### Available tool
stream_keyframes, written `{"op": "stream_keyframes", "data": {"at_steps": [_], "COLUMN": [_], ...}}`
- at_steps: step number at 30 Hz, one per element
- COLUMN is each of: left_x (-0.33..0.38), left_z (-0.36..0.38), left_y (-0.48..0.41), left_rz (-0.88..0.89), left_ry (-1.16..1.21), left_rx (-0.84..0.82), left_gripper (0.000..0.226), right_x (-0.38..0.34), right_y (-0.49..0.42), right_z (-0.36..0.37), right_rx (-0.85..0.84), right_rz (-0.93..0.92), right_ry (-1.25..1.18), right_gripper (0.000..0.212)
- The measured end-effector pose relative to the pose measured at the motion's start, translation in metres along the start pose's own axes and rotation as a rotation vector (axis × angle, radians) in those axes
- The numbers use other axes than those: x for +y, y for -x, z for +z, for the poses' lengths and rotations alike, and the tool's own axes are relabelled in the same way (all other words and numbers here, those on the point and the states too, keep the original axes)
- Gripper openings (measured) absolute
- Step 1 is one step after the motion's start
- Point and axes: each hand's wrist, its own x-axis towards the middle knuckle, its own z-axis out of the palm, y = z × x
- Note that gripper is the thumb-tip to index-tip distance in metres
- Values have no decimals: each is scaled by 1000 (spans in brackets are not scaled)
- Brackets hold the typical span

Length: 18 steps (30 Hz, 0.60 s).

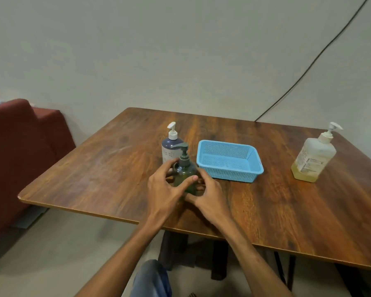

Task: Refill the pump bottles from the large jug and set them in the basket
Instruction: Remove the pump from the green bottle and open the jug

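Observation:
A dark green pump bottle (185, 166) stands upright on the wooden table (266, 211), its pump head on. My left hand (166, 187) wraps its left side with the thumb across the front. My right hand (208, 195) cups its lower right side. Just behind it stands a purple pump bottle (169, 150) with a white pump. To the right sits an empty light blue basket (229, 160). Far right stands a large clear bottle (314, 156) with a white pump and some yellowish liquid at the bottom.
A red sofa (19, 155) stands left of the table against the wall. A black cable (308, 67) runs down the wall to the table's back edge. Table legs and my knee (152, 279) show below the front edge.

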Motion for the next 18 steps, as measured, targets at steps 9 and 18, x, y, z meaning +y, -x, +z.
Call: {"op": "stream_keyframes", "data": {"at_steps": [9,18], "left_x": [23,40], "left_z": [56,65], "left_y": [19,10], "left_rz": [38,-17], "left_ry": [53,210], "left_rx": [-136,-348], "left_gripper": [68,43], "right_x": [31,39], "right_y": [31,30], "right_z": [-46,-62], "right_rx": [165,161], "right_rz": [52,74], "right_ry": [6,-30], "right_gripper": [69,79]}}
